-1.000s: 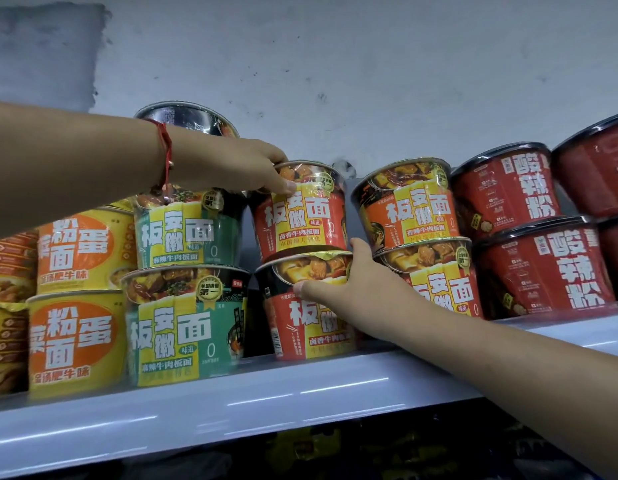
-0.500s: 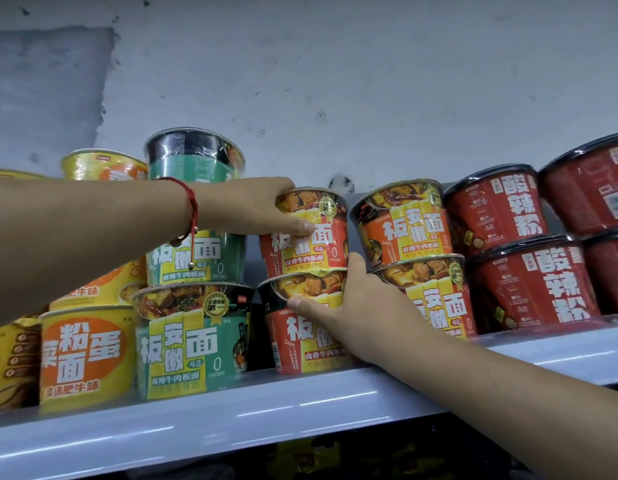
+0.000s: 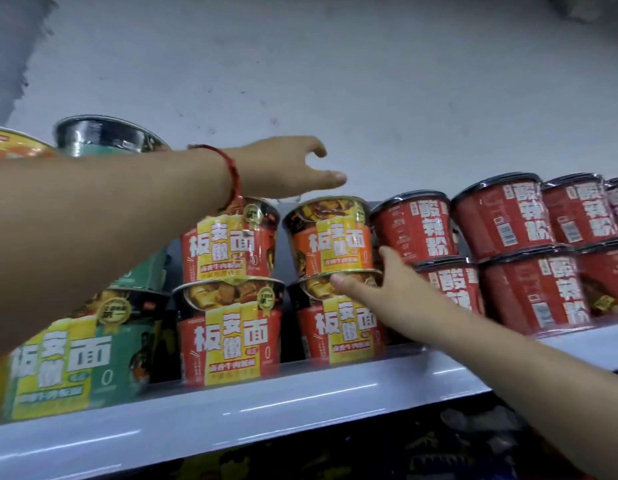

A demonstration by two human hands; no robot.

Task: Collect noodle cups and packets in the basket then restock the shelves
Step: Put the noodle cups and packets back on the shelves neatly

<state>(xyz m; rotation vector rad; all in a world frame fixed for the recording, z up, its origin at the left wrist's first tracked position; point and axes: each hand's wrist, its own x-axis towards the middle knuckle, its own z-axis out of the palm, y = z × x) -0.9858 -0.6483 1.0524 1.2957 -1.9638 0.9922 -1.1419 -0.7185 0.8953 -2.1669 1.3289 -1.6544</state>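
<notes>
Neither hand holds anything that I can see; my right hand (image 3: pixel 376 289) lies with straight fingers against the orange stack, its thumb (image 3: pixel 342 283) pressed on the rim where the upper orange cup (image 3: pixel 330 237) sits on the lower orange cup (image 3: pixel 338 323), its other fingers behind the stack and mostly hidden; my left hand (image 3: pixel 290 168) hovers spread and loose above, fingers straight, thumb raised, touching nothing, just over the lid of the upper orange cup and the upper red cup (image 3: pixel 228 244) beside it; the relation I judge the next move to turn on is this: the upper orange cup lies directly below and a little ahead of the left fingertips, upright, its axis vertical, so the left hand is nearer its top while the right is nearer its base and right flank; a downward reach with the left would cap it while the right steadies the seam; outward, the stack stands near the front edge of the shelf (image 3: pixel 300 393), touching the dark red tubs (image 3: pixel 414 230) on its right, with the lower red cup (image 3: pixel 231 334) just beside on its left and the green cup (image 3: pixel 68 358) further toward the shelf's left end; no basket is in view.
</notes>
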